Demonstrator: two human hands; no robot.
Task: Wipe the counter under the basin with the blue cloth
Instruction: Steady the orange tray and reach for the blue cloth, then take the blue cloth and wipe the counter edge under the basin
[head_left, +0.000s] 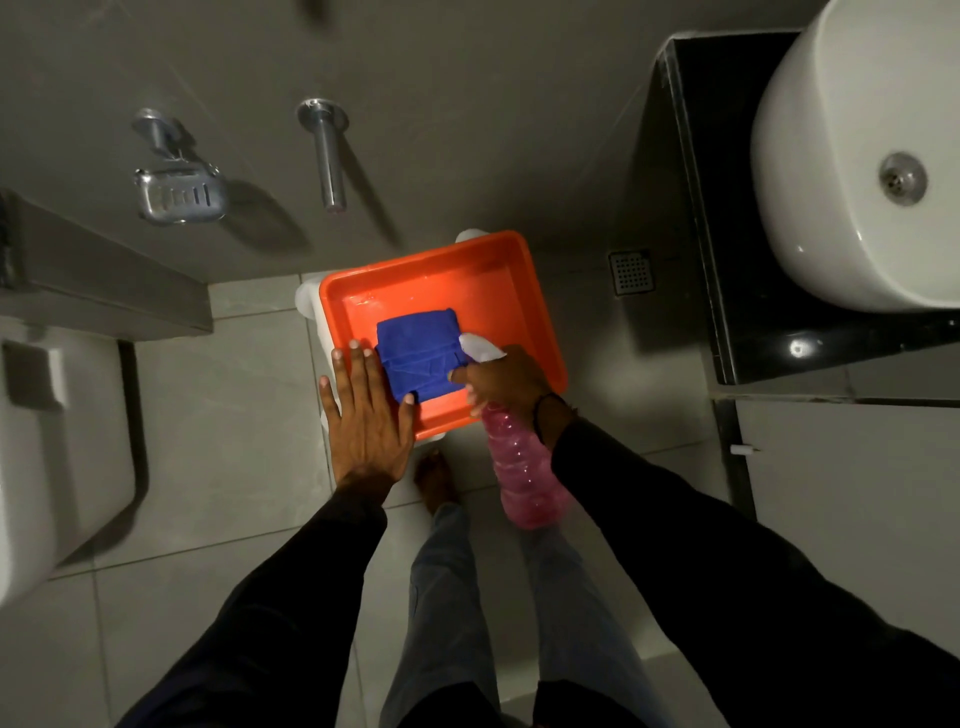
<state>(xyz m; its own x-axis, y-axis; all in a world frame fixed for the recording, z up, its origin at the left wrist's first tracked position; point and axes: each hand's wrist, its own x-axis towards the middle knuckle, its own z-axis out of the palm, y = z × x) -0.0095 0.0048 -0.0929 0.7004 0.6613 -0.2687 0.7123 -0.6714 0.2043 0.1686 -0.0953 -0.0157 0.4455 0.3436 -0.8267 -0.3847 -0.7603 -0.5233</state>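
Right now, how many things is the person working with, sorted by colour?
Blue: 1, the folded blue cloth
Orange: 1, the tray it lies in
Pink: 1, the spray bottle held in the right hand
Total: 3

Basin (852, 156) cut off (right edge).

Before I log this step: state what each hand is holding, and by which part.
The right hand holds the pink spray bottle around its neck, below the white nozzle. The left hand holds nothing; it lies open at the blue cloth's edge.
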